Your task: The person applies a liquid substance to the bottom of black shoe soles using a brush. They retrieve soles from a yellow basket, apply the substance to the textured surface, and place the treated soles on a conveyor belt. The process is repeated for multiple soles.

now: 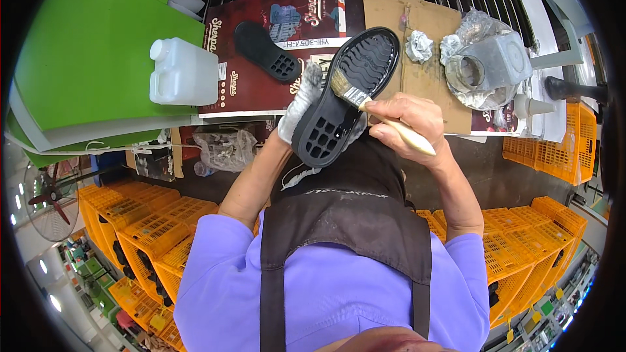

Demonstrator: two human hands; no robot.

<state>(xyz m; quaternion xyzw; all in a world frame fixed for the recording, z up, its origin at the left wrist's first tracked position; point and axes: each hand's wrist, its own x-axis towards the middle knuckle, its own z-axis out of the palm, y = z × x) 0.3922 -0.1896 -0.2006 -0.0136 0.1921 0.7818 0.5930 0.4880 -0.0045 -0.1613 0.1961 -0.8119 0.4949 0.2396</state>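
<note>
**When Brushing, Go Lightly and Reach Every Edge**

While the white jug (186, 73) sits over at the left, well apart from my work, a loose dark sole (266, 52) lies on the dark red cardboard (225, 26), and I'd leave that space between it and the wet bristles. Next along is my left hand (301, 105), in a white, smudged glove, curled around the black sole (313, 112) from below, with white fabric showing at both its sides. The sole is held up in front of my apron (352, 215), hollow face toward me, ribbed forefoot pointing away and gridded heel near. I judge that hold firm enough; I'd tilt the sole to meet the brush rather than twist my wrist.

The brush (352, 96) comes in from the right, its bristles touching the inside near the ribs' lower end. My right hand (414, 120) is closed on its pale handle, thumb against fingers, a pinch rather than a fist. That suits short, light strokes — along the inner rim first, then across ribs and grid, without pooling in the cells. Farther right, on the brown cardboard (427, 88), lies crumpled white paper (418, 46), and beyond it a translucent container (505, 58) — I can't tell what's in it.
</note>
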